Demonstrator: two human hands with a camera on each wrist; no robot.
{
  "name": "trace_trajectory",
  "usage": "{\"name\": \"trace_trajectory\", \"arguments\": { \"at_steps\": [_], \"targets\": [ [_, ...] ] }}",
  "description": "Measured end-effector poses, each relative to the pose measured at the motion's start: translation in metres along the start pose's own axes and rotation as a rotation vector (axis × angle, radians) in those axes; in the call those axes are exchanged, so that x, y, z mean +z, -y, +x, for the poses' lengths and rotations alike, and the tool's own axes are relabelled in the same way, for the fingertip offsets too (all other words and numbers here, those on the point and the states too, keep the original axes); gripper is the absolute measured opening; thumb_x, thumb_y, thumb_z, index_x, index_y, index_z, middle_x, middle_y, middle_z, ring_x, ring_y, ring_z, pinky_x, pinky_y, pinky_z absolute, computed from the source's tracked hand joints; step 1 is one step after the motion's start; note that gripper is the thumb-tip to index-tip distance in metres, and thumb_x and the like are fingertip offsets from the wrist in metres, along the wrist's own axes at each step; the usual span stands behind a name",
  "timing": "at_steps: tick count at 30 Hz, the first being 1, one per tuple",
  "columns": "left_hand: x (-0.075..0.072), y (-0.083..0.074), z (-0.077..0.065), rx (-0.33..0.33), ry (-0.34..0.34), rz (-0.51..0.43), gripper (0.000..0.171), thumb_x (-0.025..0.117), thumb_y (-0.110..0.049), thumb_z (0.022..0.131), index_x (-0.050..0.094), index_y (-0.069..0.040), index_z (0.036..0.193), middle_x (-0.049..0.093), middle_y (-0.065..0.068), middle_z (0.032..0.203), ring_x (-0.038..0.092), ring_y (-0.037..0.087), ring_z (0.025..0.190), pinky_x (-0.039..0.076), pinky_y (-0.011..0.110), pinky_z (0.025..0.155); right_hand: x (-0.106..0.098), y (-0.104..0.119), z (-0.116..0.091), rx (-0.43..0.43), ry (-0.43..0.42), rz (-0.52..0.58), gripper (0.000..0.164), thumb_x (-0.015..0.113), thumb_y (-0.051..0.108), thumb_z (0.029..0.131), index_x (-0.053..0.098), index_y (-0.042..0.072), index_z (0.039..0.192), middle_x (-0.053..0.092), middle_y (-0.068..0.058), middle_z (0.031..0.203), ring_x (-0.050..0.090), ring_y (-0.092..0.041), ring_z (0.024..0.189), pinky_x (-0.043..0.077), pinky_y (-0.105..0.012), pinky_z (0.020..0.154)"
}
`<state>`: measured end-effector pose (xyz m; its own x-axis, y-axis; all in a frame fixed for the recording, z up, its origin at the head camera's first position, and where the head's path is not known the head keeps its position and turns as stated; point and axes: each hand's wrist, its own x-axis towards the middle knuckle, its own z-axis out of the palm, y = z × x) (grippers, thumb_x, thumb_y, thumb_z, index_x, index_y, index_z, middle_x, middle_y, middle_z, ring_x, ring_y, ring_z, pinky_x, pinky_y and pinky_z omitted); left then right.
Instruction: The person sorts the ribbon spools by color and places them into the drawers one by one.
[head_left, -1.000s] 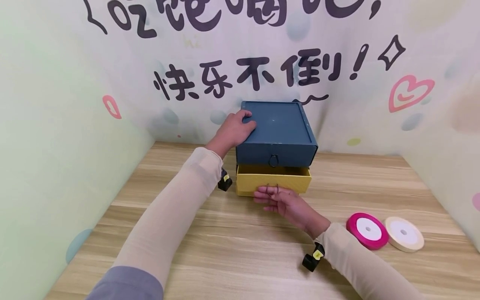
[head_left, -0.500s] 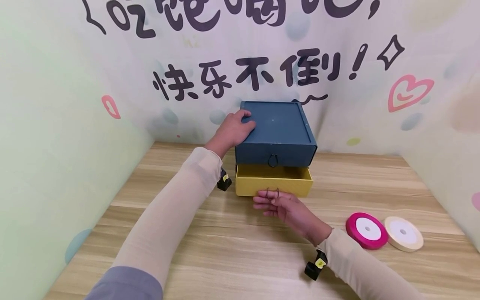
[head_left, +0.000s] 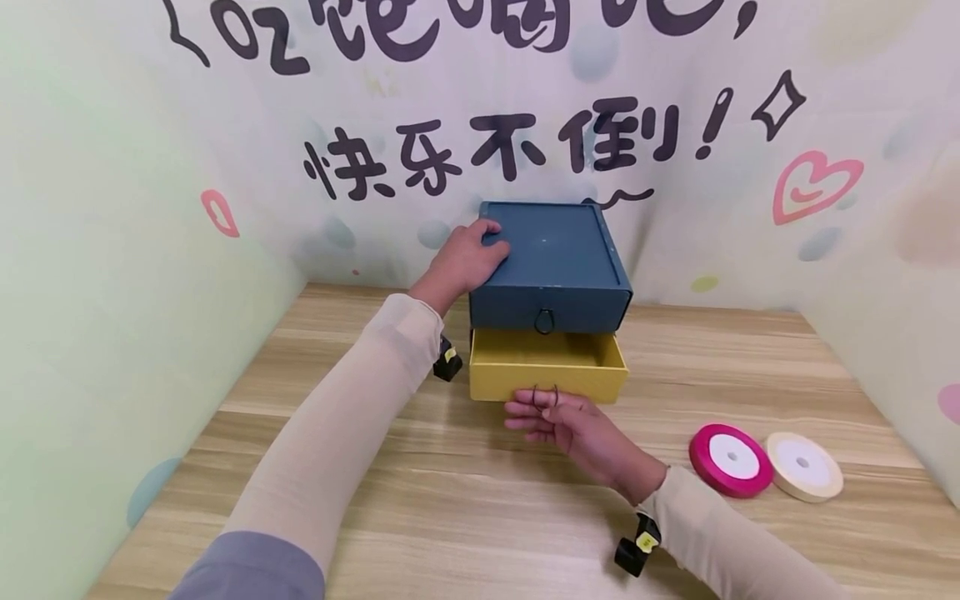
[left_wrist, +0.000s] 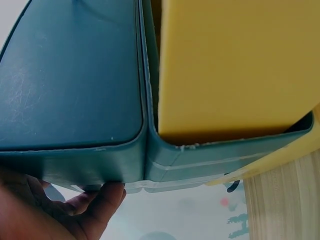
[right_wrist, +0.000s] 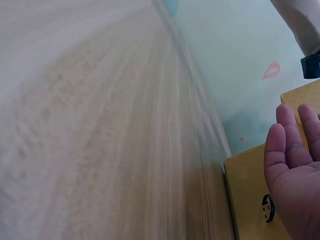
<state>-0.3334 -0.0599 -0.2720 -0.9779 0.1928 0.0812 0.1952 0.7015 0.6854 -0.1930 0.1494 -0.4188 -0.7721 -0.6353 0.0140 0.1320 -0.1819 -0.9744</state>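
In the head view, the wall (head_left: 225, 117) carries bold dark lettering: 快乐不倒! across the middle, a larger line cropped by the top edge, and a faint "hi" at upper left. Yellow tags mark the two wrist cameras (head_left: 630, 558), too small to read. The blue box (head_left: 551, 246) stands at centre on a wood-grain table (head_left: 420, 517); below its blue front, the yellow drawer (head_left: 502, 382) juts out. The left hand (head_left: 467, 258) rests on the box's top left edge, thumb and forefinger apart. The right hand (head_left: 573, 425) has a finger hooked in the drawer's thin dark handle (head_left: 557, 398), thumb against it. A pink ribbon roll (head_left: 731, 458) and a cream ribbon roll (head_left: 802, 463) touch at lower right.

In the left wrist view, the drawer fills the upper right, the left hand's fingers touch the box at lower left, and patterned wall shows below.

In the right wrist view, smeared table fills the left, pale wall the upper right; the open palm is at right, its hold out of sight.
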Motion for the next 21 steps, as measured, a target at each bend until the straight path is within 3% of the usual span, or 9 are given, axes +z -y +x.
{"name": "trace_trajectory", "arguments": {
  "at_steps": [4,11,21],
  "targets": [
    [-0.001,0.0,0.001,-0.005,0.004,-0.003,0.05,0.046,-0.038,0.102,0.046,-0.017,0.147,0.035,0.012,0.154,0.037,0.026,0.136,0.034,0.041,0.108,0.003,0.0,-0.003,-0.003,0.008,0.021,0.047,0.04,0.013,0.104,0.041,-0.009,0.145,0.059,-0.01,0.138,0.058,-0.024,0.123,0.045,-0.04,0.101],
    [0.0,0.0,0.002,-0.006,0.008,-0.011,0.05,0.046,-0.039,0.102,0.046,-0.018,0.147,0.035,0.012,0.155,0.037,0.026,0.136,0.035,0.041,0.108,0.008,-0.002,-0.01,-0.02,0.009,0.014,0.048,0.039,0.014,0.104,0.039,-0.012,0.144,0.056,-0.017,0.139,0.059,-0.024,0.122,0.047,-0.036,0.098],
    [0.0,0.0,-0.001,-0.019,0.008,-0.028,0.05,0.045,-0.039,0.102,0.045,-0.019,0.148,0.033,0.012,0.155,0.037,0.026,0.134,0.036,0.041,0.107,0.017,-0.008,-0.022,-0.041,0.033,0.002,0.047,0.037,0.01,0.104,0.038,-0.014,0.143,0.062,-0.012,0.133,0.061,-0.022,0.119,0.049,-0.035,0.095]
  ]
}}
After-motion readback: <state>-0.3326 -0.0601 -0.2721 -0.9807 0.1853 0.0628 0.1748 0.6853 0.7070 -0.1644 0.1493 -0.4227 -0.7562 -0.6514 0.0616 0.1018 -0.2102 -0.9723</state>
